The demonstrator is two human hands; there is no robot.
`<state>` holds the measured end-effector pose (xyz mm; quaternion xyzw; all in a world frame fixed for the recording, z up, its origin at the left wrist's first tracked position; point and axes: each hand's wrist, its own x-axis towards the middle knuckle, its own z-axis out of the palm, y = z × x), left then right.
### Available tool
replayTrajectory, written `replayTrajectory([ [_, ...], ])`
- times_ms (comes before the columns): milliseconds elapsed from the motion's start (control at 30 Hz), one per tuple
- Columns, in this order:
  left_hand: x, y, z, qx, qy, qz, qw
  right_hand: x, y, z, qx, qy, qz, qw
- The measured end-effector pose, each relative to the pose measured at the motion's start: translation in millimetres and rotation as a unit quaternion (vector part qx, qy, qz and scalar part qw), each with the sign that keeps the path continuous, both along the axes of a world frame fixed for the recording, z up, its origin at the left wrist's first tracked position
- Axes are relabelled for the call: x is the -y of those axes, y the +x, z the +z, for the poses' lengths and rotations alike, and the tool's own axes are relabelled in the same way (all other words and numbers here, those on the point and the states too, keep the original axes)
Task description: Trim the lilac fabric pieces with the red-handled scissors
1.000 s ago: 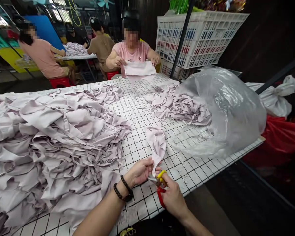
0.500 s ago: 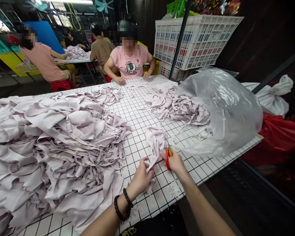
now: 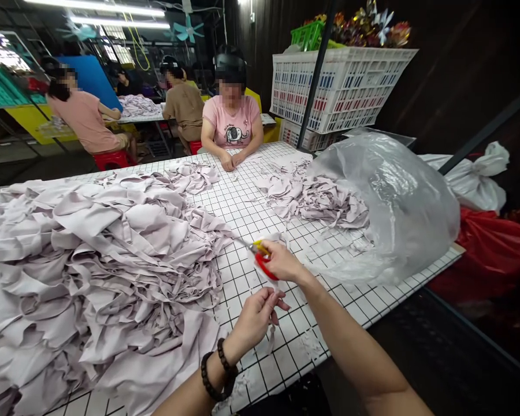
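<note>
My right hand [image 3: 285, 263] is closed around a pair of scissors [image 3: 260, 260] with red and yellow handles. Their blades point to the left, above the table. Just below, my left hand [image 3: 256, 316] pinches the near end of a pale pink fabric piece [image 3: 277, 285], thumb against fingers. Most of that piece is hidden behind the right hand and the scissors. Dark beaded bracelets [image 3: 214, 370] circle my left wrist. A large heap of the same pale pink fabric [image 3: 112, 248] covers the left side of the table.
The table [image 3: 242, 268] has a black grid on white. A smaller fabric pile [image 3: 325, 199] lies beside a clear plastic bag [image 3: 403, 202] on the right. Fabric scraps [image 3: 309, 344] dot the near edge. A co-worker [image 3: 231, 124] sits opposite. White crates [image 3: 338, 86] stand behind.
My right hand has swung the scissors leftward and up, across the fabric piece. My left hand has closed into a pinch and shifted slightly right. The co-worker opposite has brought both hands together.
</note>
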<state>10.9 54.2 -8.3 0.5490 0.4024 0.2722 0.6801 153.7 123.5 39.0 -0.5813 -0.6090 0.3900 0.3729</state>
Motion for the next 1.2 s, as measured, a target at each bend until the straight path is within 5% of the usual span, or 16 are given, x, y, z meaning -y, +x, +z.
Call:
replayTrajectory([
  [100, -1.4, -7.2, 6.4, 0.054, -0.028, 0.039, 0.997, 8.4, -1.5, 1.3, -0.023, -0.015, 0.070, 0.997],
  [267, -6.6, -18.5, 7.8, 0.076, -0.018, 0.085, 0.993, 42.8, 11.6, -25.8, -0.101, -0.035, -0.017, 0.994],
  [367, -9.3, -18.4, 11.3, 0.014, 0.054, 0.099, 0.994, 59.0, 5.3, -41.9, -0.116, -0.051, -0.027, 0.992],
  [500, -10.2, -20.2, 24.2, -0.088, 0.204, 0.139, 0.965, 57.7, -5.4, -55.6, -0.093, -0.018, -0.139, 0.986],
  [700, -15.3, -26.8, 32.9, 0.005, 0.256, 0.096, 0.962, 53.0, 21.1, -58.1, -0.018, -0.073, -0.195, 0.978],
  [833, -19.5, -23.2, 23.7, 0.056, 0.213, 0.087, 0.972, 76.2, 40.9, -42.5, -0.052, -0.058, -0.110, 0.991],
  [933, -20.6, -19.5, 18.6, 0.056, 0.198, 0.079, 0.975, 94.4, 43.9, -28.4, 0.039, -0.057, -0.002, 0.998],
  [1200, -19.6, -19.2, 16.9, 0.026, 0.206, 0.034, 0.978, 97.9, 34.9, -14.3, 0.219, -0.024, 0.033, 0.975],
])
